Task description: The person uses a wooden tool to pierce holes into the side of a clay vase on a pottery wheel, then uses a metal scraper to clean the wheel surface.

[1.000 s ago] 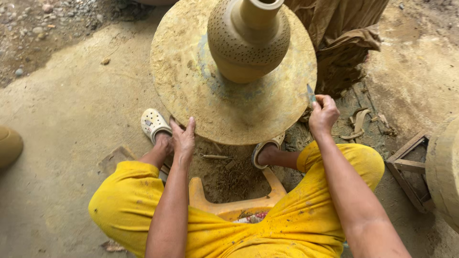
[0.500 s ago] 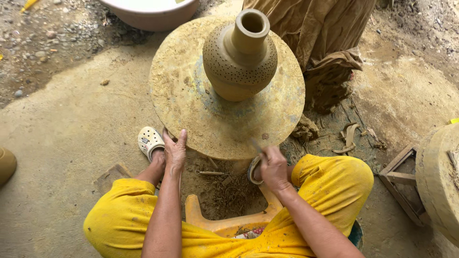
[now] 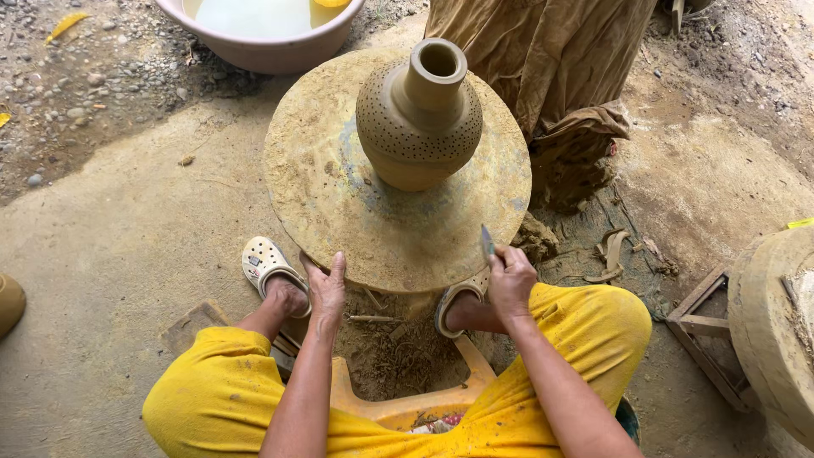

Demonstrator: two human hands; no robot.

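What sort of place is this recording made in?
Most likely an outdoor pottery workshop on a dirt and concrete floor. An unfired clay vase stands on a round turning wheel, a basin of water sits behind it, and the right hand holds a small blade at the wheel's edge.

Basin (image 3: 271,51) cut off at top; blade (image 3: 487,243) half-hidden in fist.

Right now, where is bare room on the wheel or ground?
Free: the wheel left of the vase, and ground between basin and left shoe. Crowded: the near rim, with left hand and right hand holding a blade.
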